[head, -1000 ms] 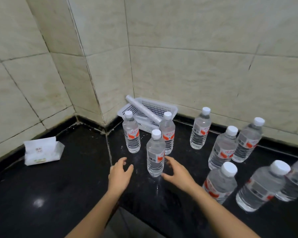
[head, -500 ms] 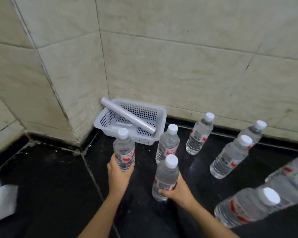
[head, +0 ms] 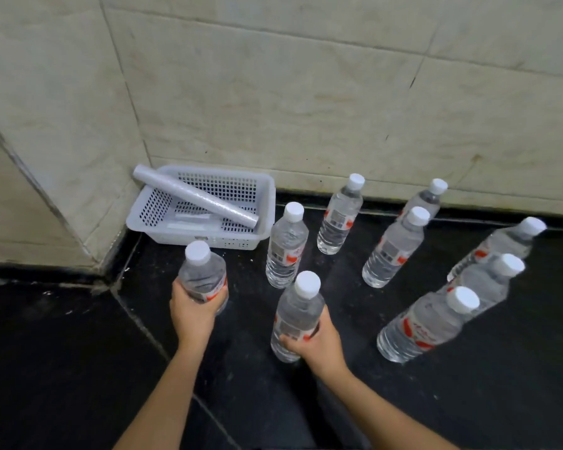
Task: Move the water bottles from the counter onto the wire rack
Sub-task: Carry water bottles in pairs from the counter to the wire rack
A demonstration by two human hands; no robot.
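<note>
Both hands are full: left hand [head: 194,311] wrapped around one water bottle [head: 203,277] at center-left, right hand [head: 316,341] clamped on another bottle [head: 298,315] at center. Red-and-white labels, print too blurry to read. Six more bottles [head: 392,250] stand on the black counter [head: 62,352] at right. White slotted basket [head: 208,206] holding a roll [head: 194,196] sits in the tiled corner, upper left.

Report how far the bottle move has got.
Done: nothing visibly; no wire rack is in view. In hand: the left hand grips one water bottle and the right hand grips another bottle. Left: seven bottles stand on the black counter, the nearest beside the white basket.
</note>
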